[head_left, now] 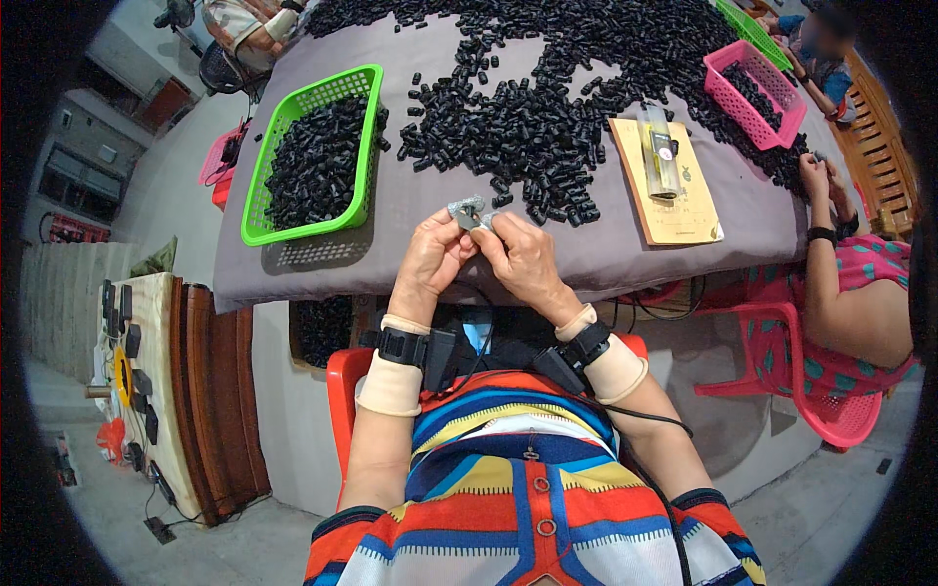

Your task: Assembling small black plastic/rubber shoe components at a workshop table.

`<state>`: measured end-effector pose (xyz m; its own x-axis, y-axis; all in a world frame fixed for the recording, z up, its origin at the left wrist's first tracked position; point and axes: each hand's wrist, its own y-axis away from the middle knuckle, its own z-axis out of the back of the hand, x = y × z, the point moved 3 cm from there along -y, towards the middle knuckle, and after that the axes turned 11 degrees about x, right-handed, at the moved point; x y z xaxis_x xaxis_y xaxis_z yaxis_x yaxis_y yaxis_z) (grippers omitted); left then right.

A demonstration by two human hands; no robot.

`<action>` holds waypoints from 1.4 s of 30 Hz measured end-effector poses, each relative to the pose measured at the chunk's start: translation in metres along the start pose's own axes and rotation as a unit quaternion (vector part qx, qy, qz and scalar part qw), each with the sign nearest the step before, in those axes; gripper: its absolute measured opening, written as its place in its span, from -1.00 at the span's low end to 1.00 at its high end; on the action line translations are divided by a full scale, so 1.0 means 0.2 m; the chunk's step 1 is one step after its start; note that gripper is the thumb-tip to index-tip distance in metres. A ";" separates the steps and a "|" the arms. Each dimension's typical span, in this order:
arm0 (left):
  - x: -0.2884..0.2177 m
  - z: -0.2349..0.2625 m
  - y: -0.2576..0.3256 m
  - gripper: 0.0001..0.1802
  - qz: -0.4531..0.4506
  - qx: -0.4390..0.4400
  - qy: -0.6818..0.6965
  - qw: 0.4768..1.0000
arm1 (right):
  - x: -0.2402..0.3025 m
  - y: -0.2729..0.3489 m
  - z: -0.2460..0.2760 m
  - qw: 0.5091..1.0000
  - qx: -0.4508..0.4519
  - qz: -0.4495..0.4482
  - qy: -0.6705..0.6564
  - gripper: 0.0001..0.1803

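Observation:
My left hand (433, 256) and my right hand (526, 256) meet just above the near edge of the cloth-covered table (391, 244). The fingers of both are closed in a pinch around a small silvery-grey piece (467, 211), crinkled and shiny at its top. Its kind is too small to make out, and my fingertips hide part of it. Just beyond lies a heap of small black cylindrical parts (508, 137). A green plastic basket (250, 210) holding more of these parts stands left of my hands.
A yellow paper pad (684, 215) with a clear-and-yellow plastic case (660, 156) on it lies to the right. Farther right are a pink basket (718, 93) and a co-worker's hands (816, 178). More black parts cover the far table. A pink chair (796, 361) stands at right.

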<state>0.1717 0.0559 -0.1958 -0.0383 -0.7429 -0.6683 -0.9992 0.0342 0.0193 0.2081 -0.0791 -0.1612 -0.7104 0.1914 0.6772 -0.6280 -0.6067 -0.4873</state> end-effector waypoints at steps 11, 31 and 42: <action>0.00 -0.02 0.00 -0.84 -0.006 0.005 0.004 1.000 | 0.00 0.00 -0.01 1.000 0.009 -0.015 0.019 -0.77; 0.00 -0.01 -0.01 -0.85 -0.001 -0.012 -0.010 1.000 | 0.00 -0.01 -0.01 1.000 0.010 -0.015 0.013 -0.79; 0.03 -0.01 -0.01 -0.86 -0.020 -0.003 0.008 1.000 | 0.00 0.01 0.00 0.999 -0.022 -0.018 -0.019 -0.77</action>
<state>0.1725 0.0495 -0.1977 0.0009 -0.7536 -0.6573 -1.0000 0.0005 -0.0019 0.2064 -0.0792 -0.1616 -0.6749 0.1817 0.7151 -0.6668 -0.5652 -0.4857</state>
